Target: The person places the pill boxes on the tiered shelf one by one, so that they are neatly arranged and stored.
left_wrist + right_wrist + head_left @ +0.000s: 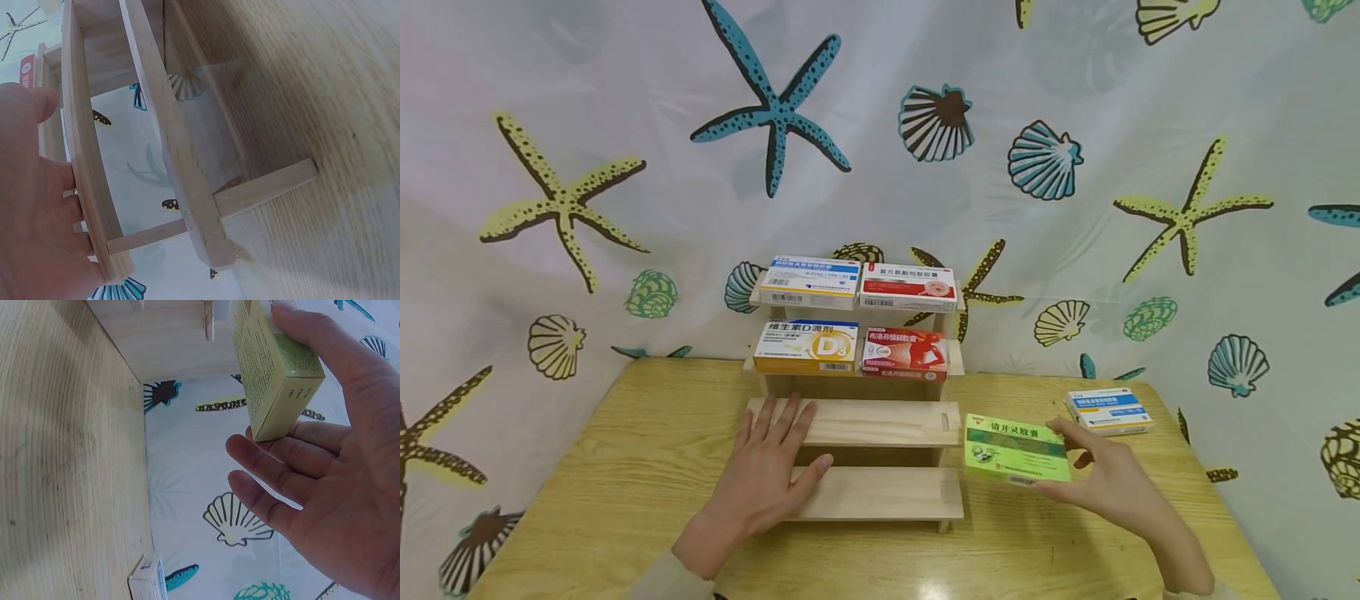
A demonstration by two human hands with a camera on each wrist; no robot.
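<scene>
A green medicine box (1017, 450) is pinched at its right end by my right hand (1108, 479), just right of a stepped wooden rack (880, 493). In the right wrist view the thumb and fingers hold that green box (281, 381) up off the table. My left hand (767, 475) rests on the rack's left side, its fingers spread over the second shelf from the bottom. The left wrist view shows the left hand (37, 206) against the edge of a wooden shelf (94, 156).
Upper shelves hold a blue-white box (810, 282), a red-white box (907, 287), a yellow-white vitamin D box (806, 347) and a red box (904, 352). Another blue-white box (1108, 411) lies on the table (647, 450) at right. A patterned cloth (880, 200) hangs behind.
</scene>
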